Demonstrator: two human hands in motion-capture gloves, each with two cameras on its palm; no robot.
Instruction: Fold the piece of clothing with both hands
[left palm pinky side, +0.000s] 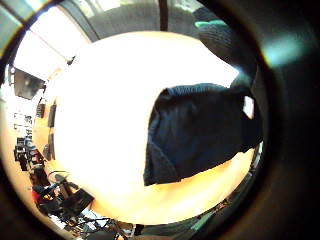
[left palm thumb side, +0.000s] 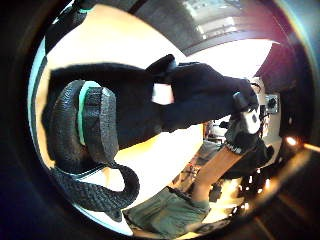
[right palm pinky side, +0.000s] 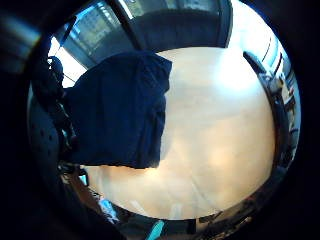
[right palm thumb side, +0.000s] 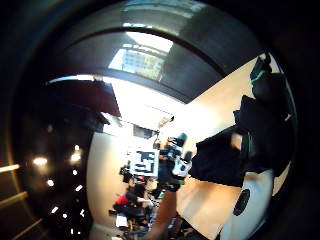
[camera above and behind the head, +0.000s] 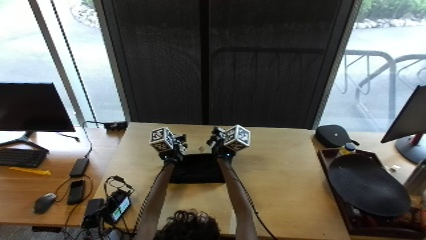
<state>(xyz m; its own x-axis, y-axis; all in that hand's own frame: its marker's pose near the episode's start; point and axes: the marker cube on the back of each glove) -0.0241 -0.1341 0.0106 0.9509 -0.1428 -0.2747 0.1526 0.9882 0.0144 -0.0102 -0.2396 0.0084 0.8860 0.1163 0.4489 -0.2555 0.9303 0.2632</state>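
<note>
Clothing, black and folded on the tabletop; we see our left hand and right hand at its far corners, grip unclear.

Folded garment on the table before me, between my left hand and right hand.

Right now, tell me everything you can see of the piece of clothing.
The piece of clothing is black, soft fabric, already folded into a small, roughly square bundle. It lies flat on the light wooden table, between the person's forearms. A small white tag shows on it in the left thumb side palm view. The left hand and the right hand are at its far corners; whether their fingers grip the cloth is hidden.
</note>
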